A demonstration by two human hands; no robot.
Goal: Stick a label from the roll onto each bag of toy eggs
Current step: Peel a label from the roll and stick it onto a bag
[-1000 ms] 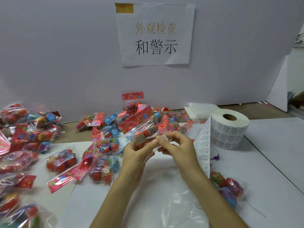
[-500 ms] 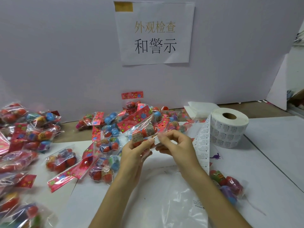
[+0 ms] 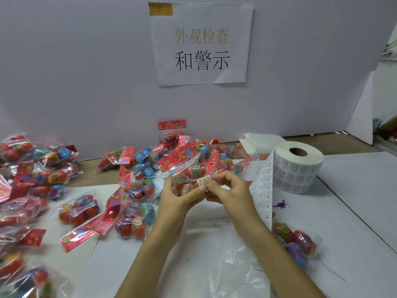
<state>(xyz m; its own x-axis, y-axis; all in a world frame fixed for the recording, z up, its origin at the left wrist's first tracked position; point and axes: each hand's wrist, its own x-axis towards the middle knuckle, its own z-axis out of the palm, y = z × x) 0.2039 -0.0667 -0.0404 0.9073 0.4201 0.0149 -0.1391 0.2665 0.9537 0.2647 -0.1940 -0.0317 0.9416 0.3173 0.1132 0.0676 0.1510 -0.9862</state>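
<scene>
One bag point(image 3: 191, 170) of toy eggs is gripped by the left hand point(image 3: 174, 200) while one label point(image 3: 202, 181) is pinched against it by the right hand point(image 3: 228, 191), near one roll point(image 3: 299, 167).

Light: bright, even (seemingly overhead).
Shadows: faint, soft-edged beside the label roll point(image 3: 298, 166) on the table point(image 3: 354, 211).
Glare: white sheen on the empty clear bag point(image 3: 214, 265) at the near edge.
Blur: egg bags point(image 3: 19, 276) at the near left corner smear; sign point(image 3: 200, 44) sharp.
Distortion: wide-angle bowing past the table's right edge.
</scene>
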